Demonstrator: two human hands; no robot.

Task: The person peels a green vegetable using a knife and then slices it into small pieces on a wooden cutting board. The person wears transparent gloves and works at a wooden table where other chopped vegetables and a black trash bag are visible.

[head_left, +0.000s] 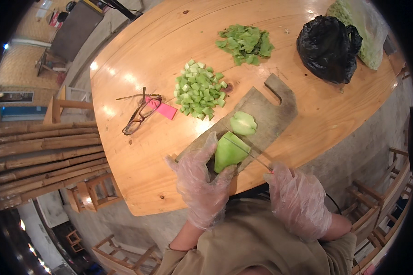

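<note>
The cutting is well along but, judging by the board, not finished. On the far left of the pale wooden table [147, 176] lies a heap of small light-green vegetable cubes [199, 91], evidently diced; beyond it, farther right, a loose pile of torn or chopped green leaves [245, 43] looks done too.

What is left sits at the near end of the worn grey-brown wooden cutting board [282, 114]: a large, smooth, light-green vegetable piece [228, 155], undiced. A rounded, pale-green cut piece [243, 123] lies just beyond it, also awaiting dicing, it seems.

The left hand [201, 183], in a clear plastic glove, is spread around the large piece, gripping it between thumb and fingers. The right hand [299, 201], gloved likewise, is closed around the handle of a thin-bladed metal knife [258, 161], whose blade crosses that piece; how deep it has gone, if at all, is hard to tell from above. Whether the knotted black plastic bag [328, 50] at far right holds more to cut cannot be seen.
</note>
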